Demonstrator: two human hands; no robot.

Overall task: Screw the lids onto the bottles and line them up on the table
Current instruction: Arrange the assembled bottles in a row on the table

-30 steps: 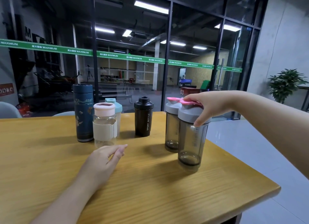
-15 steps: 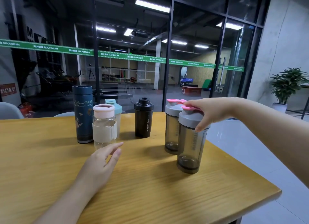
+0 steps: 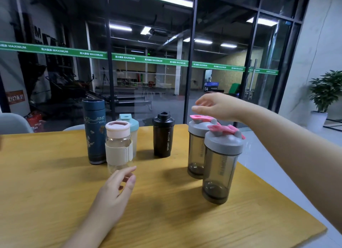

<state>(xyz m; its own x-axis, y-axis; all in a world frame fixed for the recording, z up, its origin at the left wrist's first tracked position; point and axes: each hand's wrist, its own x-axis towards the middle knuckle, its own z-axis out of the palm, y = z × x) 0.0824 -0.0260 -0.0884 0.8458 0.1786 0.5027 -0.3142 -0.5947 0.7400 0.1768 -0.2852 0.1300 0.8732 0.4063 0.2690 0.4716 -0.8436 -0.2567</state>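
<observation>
While the left hand point(image 3: 112, 194) hovers low over the bench point(image 3: 55, 201), loose and empty, the clear bottle point(image 3: 118, 147) stands upright just beyond its fingertips. Farther right, the right hand point(image 3: 220, 107) hangs open above the capped grey shakers point(image 3: 220, 166), holding nothing.

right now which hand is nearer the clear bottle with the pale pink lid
Left. The left hand is on the table just in front of the clear bottle, fingertips close to its base. The right hand hovers far off, above the two grey shakers.
</observation>
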